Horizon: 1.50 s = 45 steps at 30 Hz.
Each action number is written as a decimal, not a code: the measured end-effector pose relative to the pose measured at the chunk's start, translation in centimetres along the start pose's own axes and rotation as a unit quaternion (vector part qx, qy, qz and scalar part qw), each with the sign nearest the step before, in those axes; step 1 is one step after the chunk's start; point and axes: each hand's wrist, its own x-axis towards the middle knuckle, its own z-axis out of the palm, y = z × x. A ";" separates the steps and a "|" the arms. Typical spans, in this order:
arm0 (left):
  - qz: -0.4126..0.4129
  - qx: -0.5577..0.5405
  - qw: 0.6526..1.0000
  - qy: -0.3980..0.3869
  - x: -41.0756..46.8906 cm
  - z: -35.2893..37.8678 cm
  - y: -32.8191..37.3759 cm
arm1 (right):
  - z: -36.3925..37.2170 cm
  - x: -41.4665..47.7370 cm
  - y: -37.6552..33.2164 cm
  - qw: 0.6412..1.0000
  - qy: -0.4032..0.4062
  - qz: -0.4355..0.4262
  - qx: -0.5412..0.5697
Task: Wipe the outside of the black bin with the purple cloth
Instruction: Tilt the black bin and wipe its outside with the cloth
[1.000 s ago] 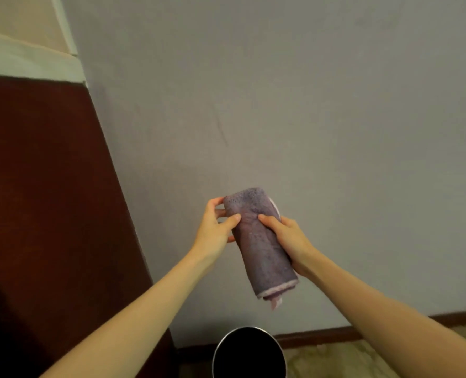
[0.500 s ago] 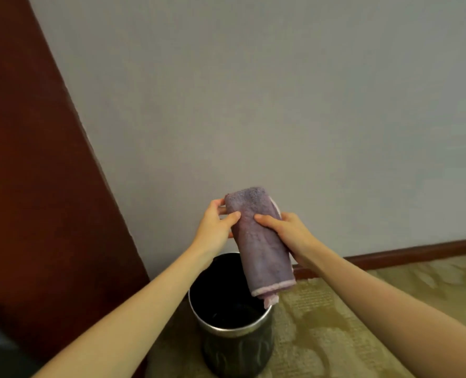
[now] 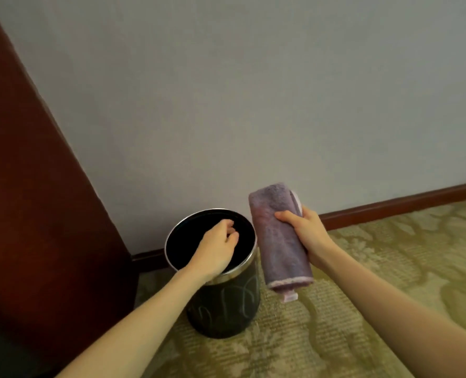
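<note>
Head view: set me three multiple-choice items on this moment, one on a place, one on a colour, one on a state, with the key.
1. Where does the bin stand?
A. On the carpet by the wall
B. On a table
C. On a chair

2. What colour is the cloth?
A. Green
B. Purple
C. White

3. How is the cloth held?
A. By both hands
B. By neither hand
C. By the right hand alone

Key:
1 A: the bin's base sits on the carpet near the skirting.
2 B: it is purple with a pale pink hem.
3 C: the right hand grips the rolled cloth, while the left hand hangs over the bin's mouth holding nothing.
</note>
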 end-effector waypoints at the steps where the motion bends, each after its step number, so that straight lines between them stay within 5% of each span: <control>1: 0.032 0.102 0.994 -0.022 -0.9 0.7 -1.0 | -0.8 -0.1 0.8 1.000 0.023 0.008 0.008; 5: 0.075 0.263 0.958 -0.086 -3.3 2.8 -4.0 | -3.8 -0.5 4.2 0.994 0.087 0.058 0.011; 12: 0.111 0.388 0.914 0.035 -2.7 4.5 -5.3 | -5.5 -2.5 10.5 0.979 0.123 0.152 0.048; 24: 0.127 0.328 0.935 0.036 -4.0 4.3 -5.0 | -5.9 -5.5 13.7 0.967 0.156 0.201 0.007; 32: 0.045 0.244 0.962 0.110 -3.7 1.0 -2.5 | -4.7 -5.6 13.9 0.959 0.212 0.186 0.024; 37: 0.000 0.136 0.987 0.085 -4.0 -2.3 -2.9 | -3.1 -5.0 13.1 0.967 0.196 0.165 0.000; 45: -0.021 0.227 0.973 0.031 -2.7 -5.1 -4.9 | 0.1 -5.2 12.7 0.972 0.131 0.074 -0.179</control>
